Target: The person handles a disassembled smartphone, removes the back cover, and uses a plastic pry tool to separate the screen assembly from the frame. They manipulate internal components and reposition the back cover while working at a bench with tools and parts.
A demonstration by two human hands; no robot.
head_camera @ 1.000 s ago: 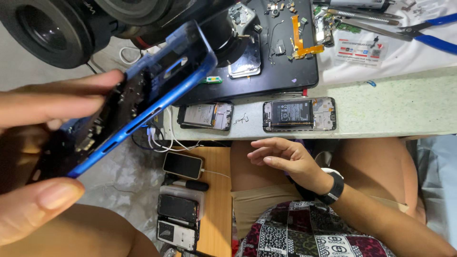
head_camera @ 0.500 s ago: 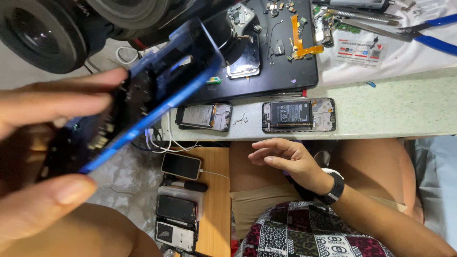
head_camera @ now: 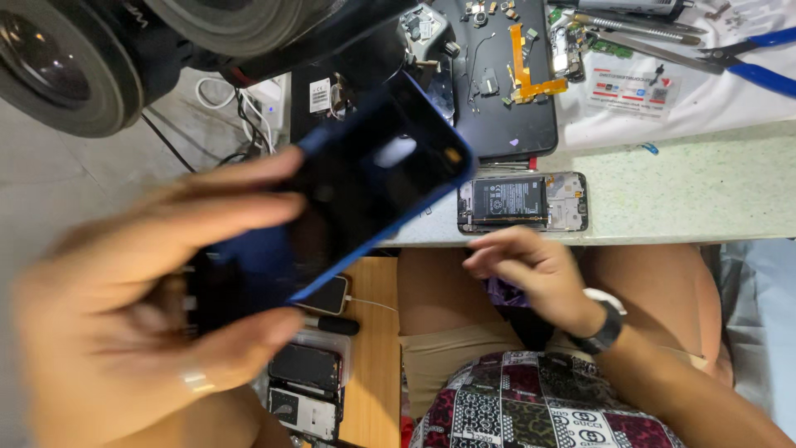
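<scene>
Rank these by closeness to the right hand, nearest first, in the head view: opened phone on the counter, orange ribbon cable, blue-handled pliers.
From the right hand:
1. Opened phone, on the counter edge just above the hand.
2. Orange ribbon cable, on the dark mat farther back.
3. Blue-handled pliers, far right corner.

1. A pale speckled worktop point(head_camera: 688, 195) runs across the upper right of the view, its front edge just above the person's lap.
2. An opened phone point(head_camera: 522, 202) with its battery exposed lies flat near that front edge.
3. Behind it sits a black mat point(head_camera: 506, 124), strewn with small parts and an orange flex cable point(head_camera: 524, 70).
4. A white printed card point(head_camera: 634, 87) lies to the right of the mat.
5. Blue-handled pliers point(head_camera: 759, 62) and grey metal tools point(head_camera: 638, 29) rest along the far right.
6. Lower down, a wooden surface point(head_camera: 369, 373) carries a phone point(head_camera: 325, 295) on a white cable, a black marker-like stick point(head_camera: 332, 324) and a clear box of phone parts point(head_camera: 307, 386).
</scene>
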